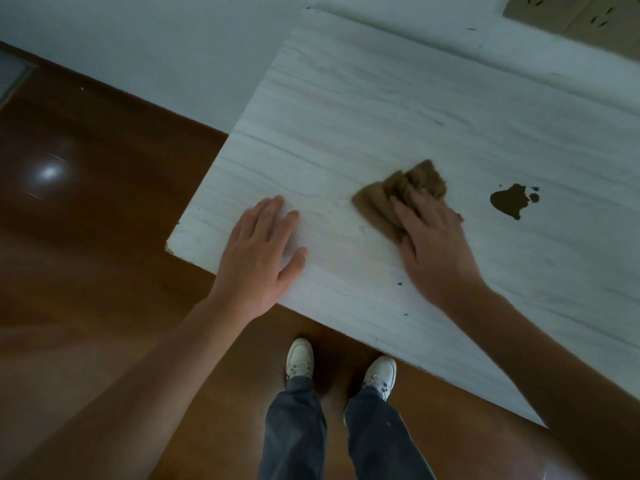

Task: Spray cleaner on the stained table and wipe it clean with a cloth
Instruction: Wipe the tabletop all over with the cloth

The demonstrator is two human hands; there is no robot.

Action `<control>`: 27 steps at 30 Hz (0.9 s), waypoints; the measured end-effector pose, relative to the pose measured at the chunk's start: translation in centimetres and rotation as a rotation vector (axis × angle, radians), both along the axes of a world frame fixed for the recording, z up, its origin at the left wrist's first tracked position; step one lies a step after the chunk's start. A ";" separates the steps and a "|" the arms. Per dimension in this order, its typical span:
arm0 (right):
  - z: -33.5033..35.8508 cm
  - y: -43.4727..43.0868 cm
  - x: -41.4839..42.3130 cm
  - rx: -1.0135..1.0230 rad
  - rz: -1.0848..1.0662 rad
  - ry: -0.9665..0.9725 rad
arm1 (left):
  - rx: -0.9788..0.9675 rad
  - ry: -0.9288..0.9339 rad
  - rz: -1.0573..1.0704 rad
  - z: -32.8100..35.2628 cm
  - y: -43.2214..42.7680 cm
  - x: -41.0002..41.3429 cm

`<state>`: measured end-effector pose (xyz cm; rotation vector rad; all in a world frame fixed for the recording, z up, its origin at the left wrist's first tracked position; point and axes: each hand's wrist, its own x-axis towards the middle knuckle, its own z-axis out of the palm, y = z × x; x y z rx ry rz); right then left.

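A white wood-grain table fills the upper right. A crumpled brown cloth lies on it, and my right hand presses down on the cloth's near part, fingers spread over it. To the right of the cloth sits a dark brown stain with a few small drops beside it. My left hand rests flat on the table near its left front corner, fingers apart, holding nothing. No spray bottle is in view.
A white wall runs behind the table, with beige sockets at the top right. Brown glossy floor lies to the left and below. My feet in white shoes stand at the table's front edge.
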<state>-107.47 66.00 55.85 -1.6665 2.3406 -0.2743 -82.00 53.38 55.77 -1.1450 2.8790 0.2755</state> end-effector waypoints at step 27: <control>-0.8 0.7 -12.4 -0.064 0.553 0.124 | -0.020 0.064 -0.001 -0.4 1.3 -8.0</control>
